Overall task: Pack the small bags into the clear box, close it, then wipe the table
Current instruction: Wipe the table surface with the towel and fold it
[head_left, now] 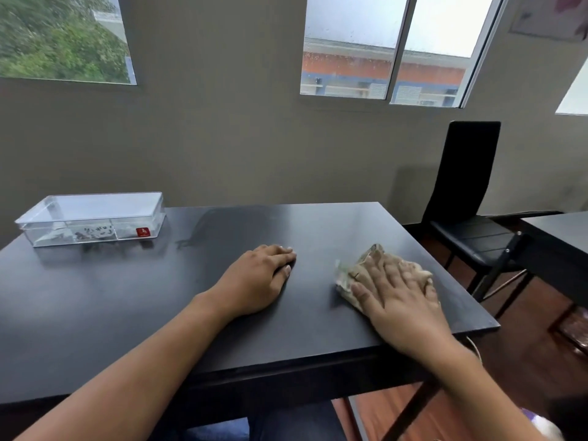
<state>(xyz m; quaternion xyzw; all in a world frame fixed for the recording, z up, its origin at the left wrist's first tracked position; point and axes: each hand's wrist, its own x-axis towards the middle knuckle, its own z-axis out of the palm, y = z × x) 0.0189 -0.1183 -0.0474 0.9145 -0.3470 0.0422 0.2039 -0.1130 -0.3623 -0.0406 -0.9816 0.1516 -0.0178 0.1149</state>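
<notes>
Wiping is the step in hand. The right hand (397,294) lies spread flat on a crumpled cloth (375,272), pressing it to the dark bench (159,313) near its right edge. The left hand (261,278) rests palm-down at mid-bench, fingers relaxed together, holding nothing. At the far left corner sits the clear box (92,218), lid on, small bags (92,233) inside, its long axis running left to right. Next, I judge, the cloth must sweep left across the unwiped surface, keeping short of the box.
</notes>
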